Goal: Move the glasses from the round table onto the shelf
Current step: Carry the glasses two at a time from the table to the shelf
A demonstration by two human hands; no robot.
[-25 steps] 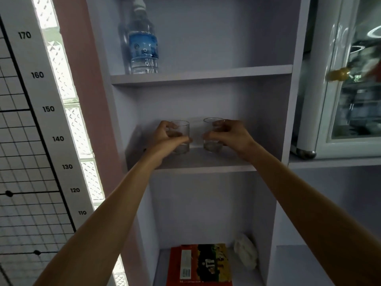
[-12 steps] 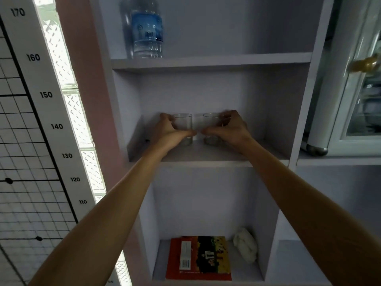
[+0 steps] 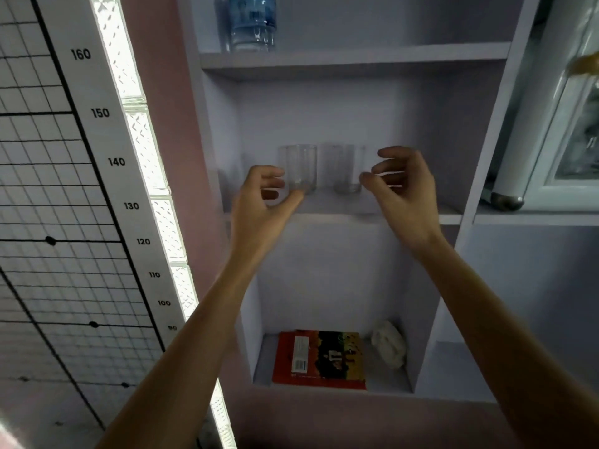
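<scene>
Both hands are hanging open at the middle shelf (image 3: 340, 210): left hand (image 3: 262, 202) with fingers curled loose just beside the left glass (image 3: 301, 168), right hand (image 3: 403, 189) spread just beside the right glass (image 3: 348, 168), neither gripping. Both glasses are standing upright on that shelf, side by side. Above it a water bottle (image 3: 252, 22) is sitting; below it a red book (image 3: 319, 359) is lying flat.

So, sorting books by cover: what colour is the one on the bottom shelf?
Mostly red-orange book, with a dark picture; head view.
</scene>
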